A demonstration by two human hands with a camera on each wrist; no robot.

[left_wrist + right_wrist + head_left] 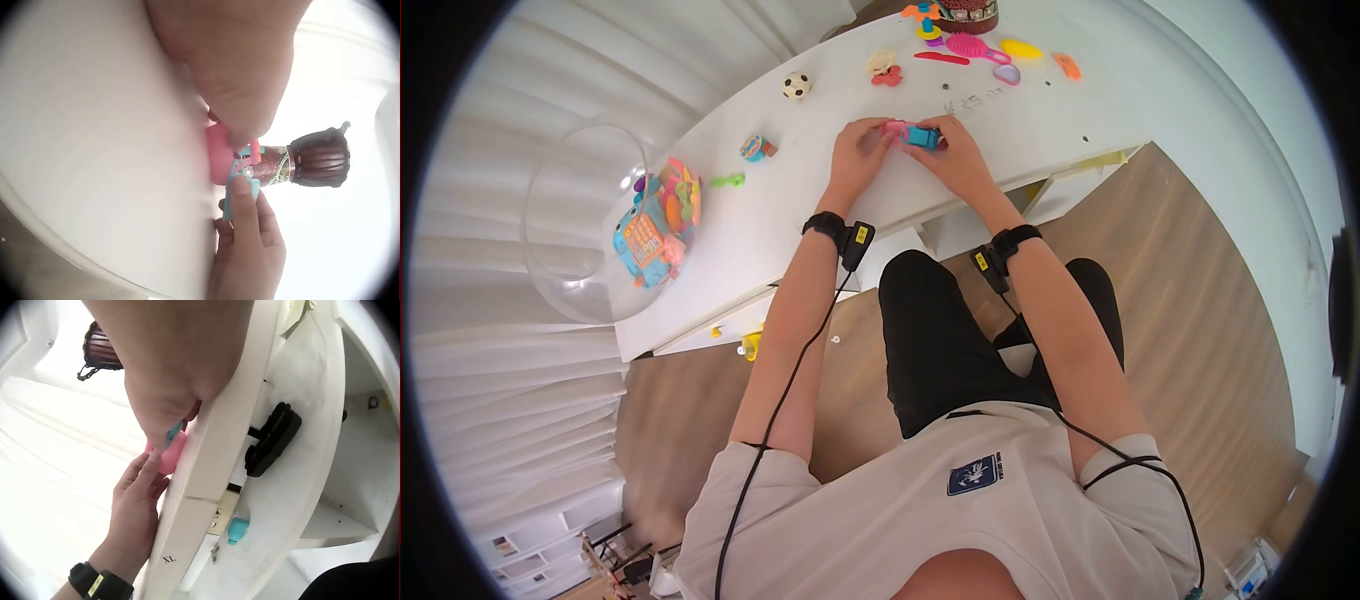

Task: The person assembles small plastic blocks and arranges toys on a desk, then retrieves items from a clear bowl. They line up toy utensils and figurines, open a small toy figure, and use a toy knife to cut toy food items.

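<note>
Both hands meet at the table's front part, around a small pink and light blue toy. The left hand (862, 150) grips the pink part (172, 456), thumb and fingers on its side. The right hand (950, 158) pinches the blue part (922, 137) between thumb and fingers. In the left wrist view the pink part (219, 153) lies close to the tabletop, and the right hand (245, 250) holds the blue piece (252, 186) against it. Fingers hide much of the toy, so whether its parts are joined cannot be told.
Beyond the hands lie a pink brush (972, 46), a red knife (941, 58) and a drum (968, 14). A toy football (796, 86), a blue round toy (754, 148) and a green piece (727, 181) sit leftward, near a clear container (565, 285) of toys. An open drawer (1080, 187) is below.
</note>
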